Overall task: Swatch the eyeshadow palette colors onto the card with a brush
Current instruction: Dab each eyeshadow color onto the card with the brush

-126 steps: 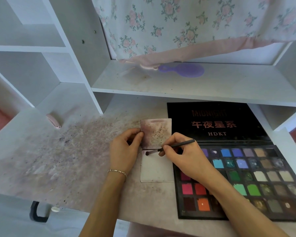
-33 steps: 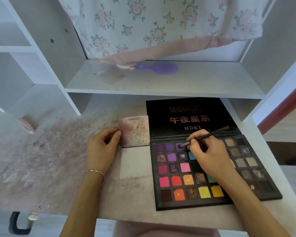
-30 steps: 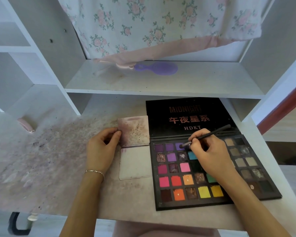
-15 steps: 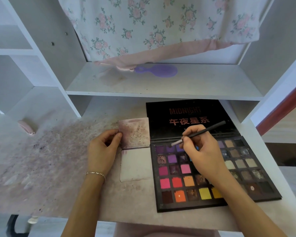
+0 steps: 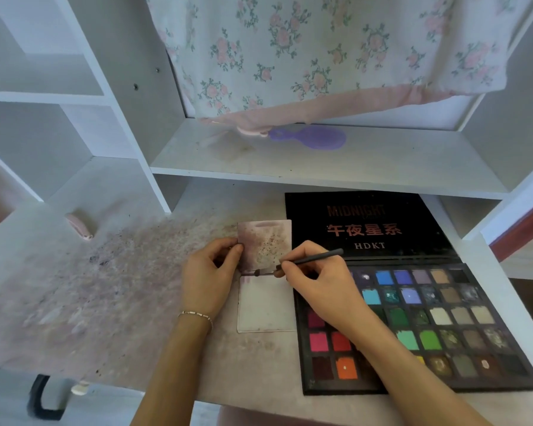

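Observation:
A black eyeshadow palette lies open on the desk at the right, with many coloured pans and its lid flat behind. Left of it lies a pale folded card, its stained upper flap speckled purple. My left hand pinches the flap's left edge. My right hand grips a thin dark brush like a pen. The brush tip touches the card at the fold, near its left side. My right forearm hides some of the palette's left pans.
The desk top is smeared with purple powder. A small pink object lies at the back left. On the shelf above rests a purple hand mirror under a hanging floral cloth. White shelf walls stand left and right.
My right hand lifted the brush off the purple pans and carried it left to the card's fold. My left hand kept its pinch on the flap.

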Demonstrator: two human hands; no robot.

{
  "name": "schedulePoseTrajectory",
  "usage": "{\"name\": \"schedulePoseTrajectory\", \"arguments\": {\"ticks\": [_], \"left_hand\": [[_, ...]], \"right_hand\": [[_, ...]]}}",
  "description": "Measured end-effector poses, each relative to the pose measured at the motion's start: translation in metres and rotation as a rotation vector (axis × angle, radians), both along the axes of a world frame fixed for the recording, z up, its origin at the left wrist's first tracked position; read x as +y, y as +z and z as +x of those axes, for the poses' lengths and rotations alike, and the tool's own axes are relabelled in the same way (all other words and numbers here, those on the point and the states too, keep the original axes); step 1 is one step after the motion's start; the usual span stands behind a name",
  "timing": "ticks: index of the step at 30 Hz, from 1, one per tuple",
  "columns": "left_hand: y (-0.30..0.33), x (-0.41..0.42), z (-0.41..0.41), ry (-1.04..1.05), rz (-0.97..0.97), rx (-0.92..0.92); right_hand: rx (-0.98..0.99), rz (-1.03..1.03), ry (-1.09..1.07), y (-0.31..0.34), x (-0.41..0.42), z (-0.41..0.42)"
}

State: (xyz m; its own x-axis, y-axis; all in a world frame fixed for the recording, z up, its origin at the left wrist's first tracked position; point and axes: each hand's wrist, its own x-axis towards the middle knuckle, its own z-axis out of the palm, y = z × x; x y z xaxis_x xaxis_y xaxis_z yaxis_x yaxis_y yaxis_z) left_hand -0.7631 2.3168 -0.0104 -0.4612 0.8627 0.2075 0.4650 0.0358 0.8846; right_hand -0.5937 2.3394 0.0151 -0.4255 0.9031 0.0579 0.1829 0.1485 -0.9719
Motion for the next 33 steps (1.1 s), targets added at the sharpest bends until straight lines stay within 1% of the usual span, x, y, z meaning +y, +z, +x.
{"name": "schedulePoseTrajectory", "arguments": {"ticks": [17,24,28,33], "left_hand": [[0.001,-0.0003,0.0009,0.012,-0.026,-0.033],[-0.0008,0.0001,0.0003,0.018,-0.02,-0.024],[-0.0005,-0.0004,0.0008,0.016,-0.013,-0.027],[-0.0004,-0.0003,0.0007,0.023,-0.016,-0.042]], "right_hand": [[-0.103,0.045,0.013,-0.0055,0.0014,-0.0034],[-0.112,0.062,0.011,-0.0059,0.0019,-0.0038],[-0.105,0.037,0.022,-0.0063,0.0009,-0.003],[-0.116,0.065,0.013,-0.007,0.0016,-0.0036]]}}
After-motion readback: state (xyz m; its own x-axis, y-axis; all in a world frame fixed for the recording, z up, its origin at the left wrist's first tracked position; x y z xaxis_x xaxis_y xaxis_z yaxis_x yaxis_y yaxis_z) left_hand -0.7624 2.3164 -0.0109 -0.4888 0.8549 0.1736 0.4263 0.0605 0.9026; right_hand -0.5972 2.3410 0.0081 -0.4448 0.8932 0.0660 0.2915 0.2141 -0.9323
